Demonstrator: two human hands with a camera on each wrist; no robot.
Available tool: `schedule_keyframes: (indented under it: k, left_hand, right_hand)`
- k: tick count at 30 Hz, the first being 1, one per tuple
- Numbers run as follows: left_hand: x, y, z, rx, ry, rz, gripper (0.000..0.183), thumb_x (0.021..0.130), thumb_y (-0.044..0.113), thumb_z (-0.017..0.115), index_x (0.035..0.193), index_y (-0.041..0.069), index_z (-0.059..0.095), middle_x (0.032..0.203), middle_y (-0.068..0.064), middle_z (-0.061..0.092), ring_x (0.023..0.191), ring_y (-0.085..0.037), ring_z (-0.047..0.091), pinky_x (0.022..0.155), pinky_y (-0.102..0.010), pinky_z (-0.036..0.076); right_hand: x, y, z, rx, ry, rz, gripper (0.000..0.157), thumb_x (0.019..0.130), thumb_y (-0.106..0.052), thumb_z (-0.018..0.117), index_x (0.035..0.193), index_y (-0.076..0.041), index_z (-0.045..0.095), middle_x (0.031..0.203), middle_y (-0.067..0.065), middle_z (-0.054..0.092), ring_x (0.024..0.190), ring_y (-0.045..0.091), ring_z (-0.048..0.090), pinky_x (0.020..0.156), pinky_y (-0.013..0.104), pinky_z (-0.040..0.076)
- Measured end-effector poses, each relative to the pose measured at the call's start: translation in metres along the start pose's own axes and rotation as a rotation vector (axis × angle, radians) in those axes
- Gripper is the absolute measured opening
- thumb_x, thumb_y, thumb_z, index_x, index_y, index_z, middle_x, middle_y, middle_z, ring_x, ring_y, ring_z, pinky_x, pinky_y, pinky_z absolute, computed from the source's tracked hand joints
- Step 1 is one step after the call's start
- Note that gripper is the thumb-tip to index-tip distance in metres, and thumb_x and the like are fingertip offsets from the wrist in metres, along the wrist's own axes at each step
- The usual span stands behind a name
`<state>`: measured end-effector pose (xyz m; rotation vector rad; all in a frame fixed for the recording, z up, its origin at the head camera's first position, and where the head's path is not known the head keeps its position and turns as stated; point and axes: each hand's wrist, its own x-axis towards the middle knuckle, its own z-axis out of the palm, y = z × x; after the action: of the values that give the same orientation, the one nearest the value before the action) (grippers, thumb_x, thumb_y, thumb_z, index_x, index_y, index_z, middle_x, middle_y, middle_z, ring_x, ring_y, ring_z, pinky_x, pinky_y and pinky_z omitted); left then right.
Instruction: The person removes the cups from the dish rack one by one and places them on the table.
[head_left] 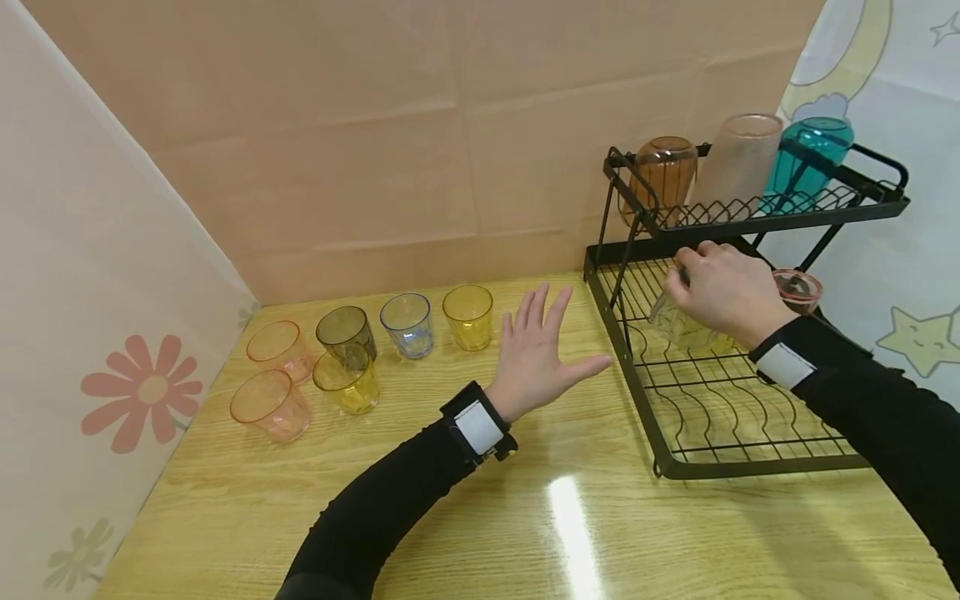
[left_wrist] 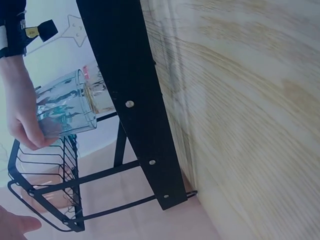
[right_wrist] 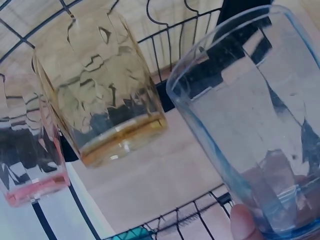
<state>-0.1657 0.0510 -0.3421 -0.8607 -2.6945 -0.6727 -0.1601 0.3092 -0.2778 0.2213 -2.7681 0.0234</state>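
My right hand (head_left: 731,287) grips a clear, blue-tinted glass tumbler (right_wrist: 250,115) near its base, mouth down, over the lower tier of a black dish rack (head_left: 645,400). In the right wrist view, a yellow glass (right_wrist: 105,95) and a pink glass (right_wrist: 30,145) are beside it in the rack, also mouth down. The left wrist view shows the held glass (left_wrist: 65,105) from the side, above the rack's base. My left hand (head_left: 532,362) is empty, fingers spread, over the table left of the rack.
On the rack's upper tier are a brown glass (head_left: 663,175), a pale pink tumbler (head_left: 738,162) and a teal glass (head_left: 810,162). Several coloured glasses, including a yellow one (head_left: 468,318) and a pink one (head_left: 273,408), stand upright on the wooden table (head_left: 450,517)'s left side.
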Motion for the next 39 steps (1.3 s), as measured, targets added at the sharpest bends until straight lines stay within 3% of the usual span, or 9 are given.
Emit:
schedule_keyframes:
  k: [6,11,16,21,26,31,35,39]
  left_hand:
    - [0.001,0.011,-0.001,-0.021,-0.016,0.012,0.101,0.08,0.074,0.057,0.157,0.023,0.016,0.16,-0.009,0.012,0.145,-0.027,0.013,0.11,-0.06,0.016]
    - [0.003,0.022,0.002,-0.069,-0.04,-0.003,0.101,0.081,0.075,0.055,0.157,0.026,0.012,0.161,-0.007,0.011,0.146,-0.026,0.012,0.111,-0.059,0.016]
    - [0.005,0.034,0.005,-0.142,-0.046,-0.021,0.099,0.082,0.074,0.056,0.157,0.027,0.013,0.161,-0.004,0.009,0.146,-0.025,0.011,0.111,-0.058,0.016]
    - [0.009,0.044,0.006,-0.232,-0.027,-0.041,0.098,0.083,0.071,0.056,0.157,0.027,0.01,0.162,-0.004,0.008,0.146,-0.023,0.01,0.111,-0.057,0.015]
    - [0.011,0.045,0.005,-0.431,0.03,-0.102,0.096,0.085,0.064,0.061,0.157,0.026,0.01,0.161,-0.003,0.013,0.145,-0.023,0.016,0.111,-0.055,0.018]
    - [0.014,0.04,0.004,-0.717,0.075,-0.188,0.089,0.088,0.057,0.061,0.157,0.028,0.013,0.159,-0.002,0.018,0.143,-0.025,0.02,0.107,-0.058,0.025]
    - [0.015,0.037,0.005,-0.961,0.106,-0.292,0.084,0.089,0.058,0.058,0.156,0.029,0.016,0.158,0.0,0.018,0.143,-0.026,0.02,0.105,-0.058,0.028]
    - [0.017,0.036,0.006,-1.196,0.194,-0.43,0.082,0.089,0.056,0.058,0.154,0.024,0.02,0.153,-0.006,0.025,0.138,-0.03,0.027,0.103,-0.055,0.033]
  right_hand:
    - [-0.008,-0.002,-0.012,0.036,0.031,0.014,0.032,0.097,-0.023,0.047,0.105,0.003,0.064,0.087,0.021,0.06,0.071,0.035,0.057,0.057,0.057,0.047]
    - [-0.019,-0.007,-0.015,0.13,0.074,0.041,0.031,0.099,-0.023,0.045,0.104,0.001,0.063,0.093,0.022,0.061,0.07,0.033,0.057,0.055,0.052,0.045]
    - [-0.028,-0.013,-0.013,0.276,0.136,0.087,0.032,0.1,-0.023,0.042,0.103,0.002,0.061,0.1,0.023,0.06,0.074,0.035,0.056,0.057,0.05,0.043]
    - [-0.031,-0.018,-0.006,0.479,0.235,0.143,0.033,0.1,-0.023,0.041,0.103,0.002,0.062,0.096,0.02,0.061,0.074,0.03,0.051,0.059,0.036,0.037]
    - [-0.03,-0.028,0.003,0.696,0.291,0.245,0.039,0.102,-0.025,0.037,0.107,0.003,0.063,0.099,0.017,0.06,0.076,0.019,0.049,0.057,0.021,0.038]
    - [-0.023,-0.046,0.014,0.915,0.337,0.337,0.044,0.104,-0.028,0.034,0.105,0.006,0.062,0.088,0.004,0.055,0.067,0.012,0.049,0.052,0.018,0.043]
    - [-0.016,-0.063,0.023,1.052,0.354,0.385,0.044,0.105,-0.03,0.03,0.105,0.003,0.059,0.088,-0.001,0.051,0.071,0.011,0.049,0.056,0.019,0.043]
    - [-0.01,-0.081,0.028,1.138,0.362,0.394,0.043,0.106,-0.03,0.026,0.11,0.001,0.055,0.094,0.0,0.05,0.078,0.011,0.049,0.062,0.02,0.043]
